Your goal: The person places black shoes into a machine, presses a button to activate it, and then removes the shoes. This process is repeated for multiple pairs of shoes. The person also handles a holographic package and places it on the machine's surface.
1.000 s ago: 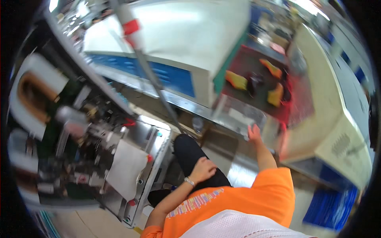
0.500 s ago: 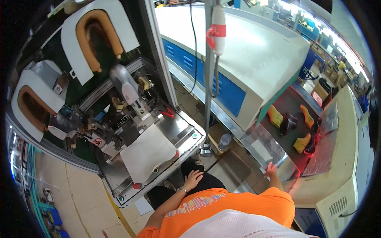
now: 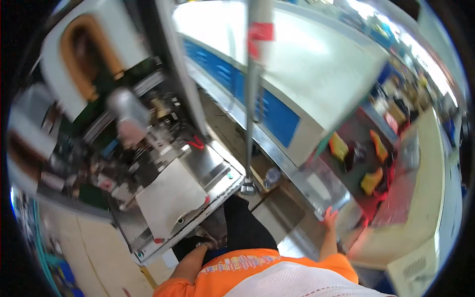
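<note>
My right hand (image 3: 330,217) is held out at the near end of a conveyor, by a shiny metal plate (image 3: 329,184); its fingers are stretched and nothing shows in them. Beyond it on the dark belt (image 3: 341,173) lie several yellow shoe lasts (image 3: 371,181) and dark shoe pieces (image 3: 353,157), lit red at one side. My left hand (image 3: 212,243) is low beside my black-trousered thigh, smeared by motion, its fingers hard to make out. In front of it stands a machine table with a white sheet (image 3: 171,198) on top.
The machine (image 3: 123,119) at left carries clamps and brown U-shaped pads (image 3: 91,44). A long white-and-blue housing (image 3: 292,59) runs along the far side. A metal post (image 3: 251,119) stands between them. A cream machine cover (image 3: 420,198) borders the belt at right.
The view has swung, blurring the machine at left. My left hand has slid off the front of my thigh, lower and to the left. My right hand stays raised by the conveyor end.
</note>
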Tool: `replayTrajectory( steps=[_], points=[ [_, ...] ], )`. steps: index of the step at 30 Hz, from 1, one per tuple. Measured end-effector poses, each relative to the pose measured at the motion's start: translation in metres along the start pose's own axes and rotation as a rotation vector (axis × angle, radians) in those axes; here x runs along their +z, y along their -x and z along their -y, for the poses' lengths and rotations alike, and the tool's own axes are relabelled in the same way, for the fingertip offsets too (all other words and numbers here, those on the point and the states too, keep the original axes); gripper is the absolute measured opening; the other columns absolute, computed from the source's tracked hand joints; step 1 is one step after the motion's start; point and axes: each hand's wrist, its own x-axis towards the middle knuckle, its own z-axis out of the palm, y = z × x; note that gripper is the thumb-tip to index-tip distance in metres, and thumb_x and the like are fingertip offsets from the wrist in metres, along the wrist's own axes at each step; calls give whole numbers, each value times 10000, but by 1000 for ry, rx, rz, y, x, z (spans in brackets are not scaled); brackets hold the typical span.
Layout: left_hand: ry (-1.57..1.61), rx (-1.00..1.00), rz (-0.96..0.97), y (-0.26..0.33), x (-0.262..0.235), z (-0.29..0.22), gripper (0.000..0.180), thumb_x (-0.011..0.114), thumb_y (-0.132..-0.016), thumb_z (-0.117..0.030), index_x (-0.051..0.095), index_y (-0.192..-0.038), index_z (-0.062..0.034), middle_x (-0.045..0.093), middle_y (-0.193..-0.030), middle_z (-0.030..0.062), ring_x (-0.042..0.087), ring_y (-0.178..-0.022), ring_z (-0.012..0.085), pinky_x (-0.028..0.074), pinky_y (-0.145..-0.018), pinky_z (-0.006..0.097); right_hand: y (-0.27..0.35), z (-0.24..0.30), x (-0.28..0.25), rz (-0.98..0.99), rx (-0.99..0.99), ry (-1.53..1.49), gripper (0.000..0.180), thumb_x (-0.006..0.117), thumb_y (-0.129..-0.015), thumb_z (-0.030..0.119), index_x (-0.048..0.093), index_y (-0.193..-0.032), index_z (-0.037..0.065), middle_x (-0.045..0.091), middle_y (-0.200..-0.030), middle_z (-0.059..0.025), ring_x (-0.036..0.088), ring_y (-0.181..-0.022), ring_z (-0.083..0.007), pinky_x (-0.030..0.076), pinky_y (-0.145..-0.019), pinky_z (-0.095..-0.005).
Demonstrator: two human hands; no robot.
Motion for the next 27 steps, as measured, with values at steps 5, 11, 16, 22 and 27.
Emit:
replayTrajectory(
  steps=[5, 11, 16, 22, 27],
  points=[
    [158, -174, 62, 41, -16, -25, 468, 466, -776, -419, 543, -1111, -102, 490, -1180, 149, 488, -1073, 268, 376, -902, 342, 1, 35, -18, -93, -203, -48, 933, 755, -509, 287, 285, -1307, 167, 285, -1290, -239, 230, -1216, -415, 227, -972, -526],
    [82, -187, 143, 39, -38, -67, 449, 466, -773, -406, 555, -1087, -97, 503, -1153, 151, 498, -1054, 271, 385, -887, 345, -17, -2, -73, 89, 84, -763, 603, 666, -627, 192, 472, -1188, 88, 481, -1156, -189, 525, -980, -283, 416, -847, -354],
    [102, -257, 121, 40, -27, -78, 435, 466, -771, -395, 565, -1067, -92, 514, -1130, 153, 507, -1038, 273, 392, -875, 348, -75, -54, -130, -443, 357, -1269, 403, 640, -665, 125, 573, -1056, 55, 607, -904, -88, 578, -753, -164, 472, -672, -276],
    [121, -300, 48, 39, -29, -97, 418, 465, -768, -382, 576, -1042, -87, 528, -1102, 155, 517, -1019, 275, 400, -861, 351, -160, -135, -162, -558, 671, -1406, 457, 632, -701, 207, 517, -1139, 154, 544, -1014, -2, 502, -837, -113, 409, -676, -266],
    [127, -333, -29, 39, -34, -113, 405, 465, -765, -372, 586, -1022, -83, 539, -1079, 157, 526, -1004, 277, 407, -849, 354, -213, -169, -158, -567, 584, -1336, 507, 645, -706, 190, 487, -1180, 101, 527, -1094, -29, 485, -930, -140, 403, -735, -284]
  ],
)
